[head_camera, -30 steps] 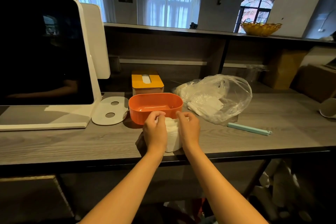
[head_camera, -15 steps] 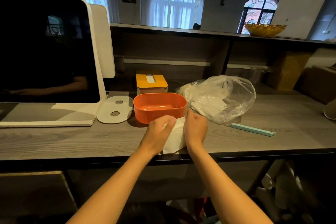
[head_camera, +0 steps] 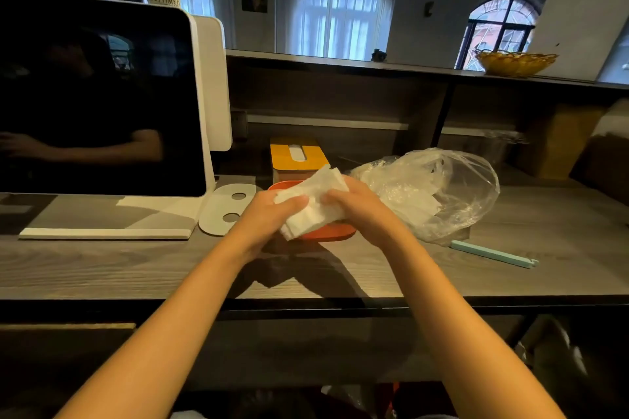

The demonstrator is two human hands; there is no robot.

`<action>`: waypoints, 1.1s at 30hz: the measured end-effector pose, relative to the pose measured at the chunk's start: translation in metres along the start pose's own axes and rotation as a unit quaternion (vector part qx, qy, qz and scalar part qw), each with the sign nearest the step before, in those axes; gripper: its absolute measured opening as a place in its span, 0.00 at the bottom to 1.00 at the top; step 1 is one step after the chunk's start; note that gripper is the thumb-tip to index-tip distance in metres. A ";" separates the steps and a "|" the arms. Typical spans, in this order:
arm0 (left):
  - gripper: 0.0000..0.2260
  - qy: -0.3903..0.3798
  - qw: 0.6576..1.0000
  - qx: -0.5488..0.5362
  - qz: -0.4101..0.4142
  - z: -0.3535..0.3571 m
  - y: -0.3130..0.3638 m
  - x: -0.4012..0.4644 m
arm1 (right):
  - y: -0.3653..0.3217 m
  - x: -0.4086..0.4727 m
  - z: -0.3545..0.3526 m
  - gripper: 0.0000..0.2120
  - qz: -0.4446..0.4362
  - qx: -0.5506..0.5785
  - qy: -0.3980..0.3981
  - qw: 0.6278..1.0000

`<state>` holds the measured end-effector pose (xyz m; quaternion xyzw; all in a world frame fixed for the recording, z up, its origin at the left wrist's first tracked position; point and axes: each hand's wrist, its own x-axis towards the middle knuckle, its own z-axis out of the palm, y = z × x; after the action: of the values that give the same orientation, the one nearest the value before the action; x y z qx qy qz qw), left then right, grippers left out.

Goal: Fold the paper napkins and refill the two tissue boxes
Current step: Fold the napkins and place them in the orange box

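Both my hands hold a folded stack of white paper napkins (head_camera: 315,202) just above the open orange tissue box (head_camera: 326,233). My left hand (head_camera: 272,214) grips the stack's left side, thumb across its top. My right hand (head_camera: 354,206) grips its right side. The stack is tilted, its far end raised, and it hides most of the box's inside. Behind stands a second tissue box with a yellow slotted lid (head_camera: 297,153). A white oval lid with two holes (head_camera: 231,207) lies flat to the left of the orange box.
A clear plastic bag (head_camera: 432,190) with more white napkins lies to the right. A light blue stick (head_camera: 493,253) lies near the desk's front right. A white-framed screen (head_camera: 98,102) on its stand fills the left. A shelf with a yellow basket (head_camera: 515,61) runs behind.
The napkin stack was lifted off the desk's front edge and carried forward over the orange box. Both hands went with it, still gripping it.
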<state>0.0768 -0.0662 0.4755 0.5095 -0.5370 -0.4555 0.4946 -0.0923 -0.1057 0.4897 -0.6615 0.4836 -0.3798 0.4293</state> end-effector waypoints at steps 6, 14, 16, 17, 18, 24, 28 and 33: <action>0.07 -0.044 0.993 -0.085 -0.073 -0.005 0.018 0.013 | -0.014 0.040 0.003 0.23 0.087 0.145 0.083 0.982; 0.19 0.020 0.993 -0.107 -0.054 -0.006 0.011 0.043 | -0.029 0.056 0.026 0.20 0.184 0.241 -0.003 0.953; 0.18 0.032 0.997 -0.037 -0.055 -0.007 0.008 0.048 | -0.031 0.061 0.032 0.18 0.194 0.183 0.034 0.963; 0.16 0.046 0.998 -0.007 -0.046 -0.008 0.006 0.050 | -0.031 0.065 0.033 0.17 0.198 0.155 0.052 0.966; 0.13 0.070 0.997 0.022 -0.026 -0.011 0.005 0.053 | -0.031 0.069 0.034 0.16 0.201 0.142 0.057 0.968; 0.18 0.177 0.984 -0.001 -0.004 -0.033 -0.019 0.066 | -0.023 0.086 0.028 0.25 0.262 0.038 0.009 0.964; 0.23 0.137 0.984 -0.081 -0.077 -0.030 -0.025 0.065 | -0.019 0.092 0.038 0.28 0.288 -0.092 -0.027 0.953; 0.23 0.123 0.987 -0.063 -0.079 -0.029 -0.027 0.066 | -0.021 0.095 0.045 0.32 0.294 -0.182 -0.082 0.935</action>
<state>0.1088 -0.1338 0.4560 0.5699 -0.4003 -0.4599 0.5509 -0.0211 -0.1849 0.5020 -0.5854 0.6806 -0.0870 0.4319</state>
